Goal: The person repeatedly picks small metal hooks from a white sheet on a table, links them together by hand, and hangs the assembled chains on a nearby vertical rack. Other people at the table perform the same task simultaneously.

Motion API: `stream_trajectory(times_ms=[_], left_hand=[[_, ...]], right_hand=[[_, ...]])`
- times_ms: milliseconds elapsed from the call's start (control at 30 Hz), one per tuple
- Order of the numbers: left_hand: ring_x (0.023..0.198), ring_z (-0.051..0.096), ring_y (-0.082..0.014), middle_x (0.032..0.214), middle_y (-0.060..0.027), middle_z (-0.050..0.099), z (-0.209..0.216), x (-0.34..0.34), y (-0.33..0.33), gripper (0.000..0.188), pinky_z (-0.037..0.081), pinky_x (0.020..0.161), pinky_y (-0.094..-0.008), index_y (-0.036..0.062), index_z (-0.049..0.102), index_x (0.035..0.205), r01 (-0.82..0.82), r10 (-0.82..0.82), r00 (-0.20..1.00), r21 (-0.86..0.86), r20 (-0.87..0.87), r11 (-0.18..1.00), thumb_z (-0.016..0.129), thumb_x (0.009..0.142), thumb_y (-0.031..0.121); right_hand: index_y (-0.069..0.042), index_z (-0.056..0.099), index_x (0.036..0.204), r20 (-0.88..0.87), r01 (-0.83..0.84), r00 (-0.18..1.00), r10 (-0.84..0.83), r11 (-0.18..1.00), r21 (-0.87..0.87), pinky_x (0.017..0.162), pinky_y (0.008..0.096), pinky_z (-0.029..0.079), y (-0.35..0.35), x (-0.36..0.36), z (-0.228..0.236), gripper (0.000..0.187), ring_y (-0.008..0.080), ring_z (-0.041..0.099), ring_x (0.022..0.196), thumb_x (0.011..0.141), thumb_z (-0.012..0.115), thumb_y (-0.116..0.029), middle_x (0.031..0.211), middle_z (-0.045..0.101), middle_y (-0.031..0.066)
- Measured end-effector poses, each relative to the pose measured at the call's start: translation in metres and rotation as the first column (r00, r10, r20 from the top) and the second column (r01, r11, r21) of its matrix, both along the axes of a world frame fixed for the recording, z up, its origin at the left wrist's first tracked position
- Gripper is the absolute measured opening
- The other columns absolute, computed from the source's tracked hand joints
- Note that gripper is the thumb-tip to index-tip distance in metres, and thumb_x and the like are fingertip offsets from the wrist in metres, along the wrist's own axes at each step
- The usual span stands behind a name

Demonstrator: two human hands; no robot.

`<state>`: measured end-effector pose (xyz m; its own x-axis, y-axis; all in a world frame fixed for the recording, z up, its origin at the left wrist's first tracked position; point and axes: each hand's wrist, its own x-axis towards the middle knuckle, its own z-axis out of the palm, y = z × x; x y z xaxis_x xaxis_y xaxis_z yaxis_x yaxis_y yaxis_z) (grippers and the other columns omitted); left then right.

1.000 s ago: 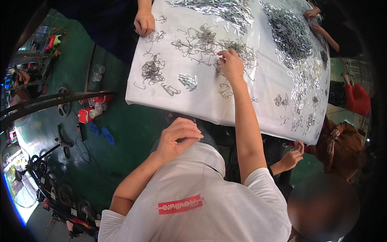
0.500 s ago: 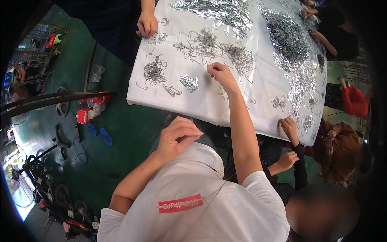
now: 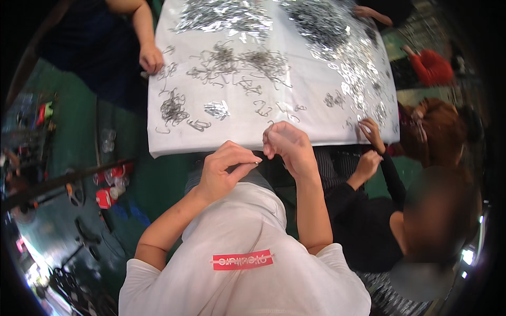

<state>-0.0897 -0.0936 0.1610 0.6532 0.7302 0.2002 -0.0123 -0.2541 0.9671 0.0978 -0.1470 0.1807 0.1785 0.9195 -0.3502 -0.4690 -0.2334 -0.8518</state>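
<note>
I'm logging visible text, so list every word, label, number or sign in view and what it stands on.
Red rectangular patch on the white shirt: pale lettering, upside down in view; not copied out here.
Red-and-white container on the floor: too blurred to tell whether it bears lettering.
I can make out no other text.

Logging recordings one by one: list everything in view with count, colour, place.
Table: one, white, ahead
Flat metal pieces: many, silver, table's far left
Metal heap: one, dark grey, far middle
Shiny links: many, silver, table's right
Wire hooks: many, grey, across table
Small pile: one, silver, table's near left
Container: one, red and white, left floor
Floor clutter: uncountable, dark, lower left
Other people: at least five, clothes mostly dark, around table
Shirt: one, white, worn
Left hand: one, bare, centre, pinching small glinting thing
Right hand: one, bare, beside it, blurred
</note>
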Motion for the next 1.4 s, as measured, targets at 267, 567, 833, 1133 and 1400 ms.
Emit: stream_trajectory(times_ms=[267,567,833,1133,1400], left_hand=[[0.079,0.06,-0.0166,0.086,-0.0052,0.069,0.012,-0.003,0.02,0.019,0.051,0.063,-0.0259,0.0044,0.072,0.093,0.401,-0.402,0.911,0.024,0.096,0.916,0.069,0.078,-0.005],[0.082,0.063,-0.0177,0.088,-0.0074,0.07,0.038,-0.023,0.01,0.021,0.054,0.067,-0.0277,0.0036,0.072,0.099,0.747,-0.758,0.646,0.13,0.087,0.652,0.068,0.079,-0.003],[0.086,0.063,-0.0176,0.093,-0.0092,0.066,0.06,-0.063,-0.039,0.038,0.053,0.072,-0.0278,0.0033,0.064,0.114,0.873,-0.917,0.367,0.283,0.153,0.397,0.068,0.078,-0.005],[0.095,0.057,-0.0176,0.105,-0.0115,0.063,0.076,-0.103,-0.117,0.028,0.043,0.08,-0.0266,-0.003,0.061,0.112,0.947,-0.932,0.12,0.242,0.343,0.211,0.055,0.085,-0.007],[0.102,0.059,-0.0154,0.108,-0.0097,0.061,0.089,-0.17,-0.205,0.022,0.044,0.091,-0.0261,-0.0042,0.059,0.114,0.992,-0.916,0.04,0.092,0.398,0.084,0.051,0.094,-0.003]], right_hand=[[-0.001,0.064,0.094,0.144,0.497,0.835,-0.531,0.841,0.213,0.074,0.0208,0.044,-0.069,-0.089,0.024,0.005,0.0071,0.055,0.086,0.089,0.064,-0.003,0.099,0.059,0.0018],[0.002,0.064,0.094,0.204,0.904,0.326,-0.923,0.368,0.217,0.084,0.0231,0.046,-0.096,-0.195,0.033,0.008,0.009,0.057,0.089,0.09,0.065,-0.005,0.105,0.058,0.004],[-0.002,0.065,0.089,0.54,0.84,-0.256,-0.802,0.091,0.535,0.076,0.0241,0.045,-0.138,-0.293,0.059,0.004,0.012,0.055,0.088,0.086,0.068,-0.004,0.1,0.055,0.0047],[-0.001,0.063,0.08,0.525,0.798,-0.41,-0.746,-0.014,0.603,0.066,0.0262,0.043,-0.211,-0.455,0.138,0.015,0.0157,0.055,0.075,0.072,0.07,0.009,0.082,0.057,0.0079],[-0.001,0.065,0.08,0.463,0.714,-0.596,-0.656,-0.171,0.678,0.068,0.0265,0.045,-0.276,-0.584,0.174,0.013,0.0154,0.058,0.076,0.072,0.073,0.004,0.082,0.062,0.0066]])
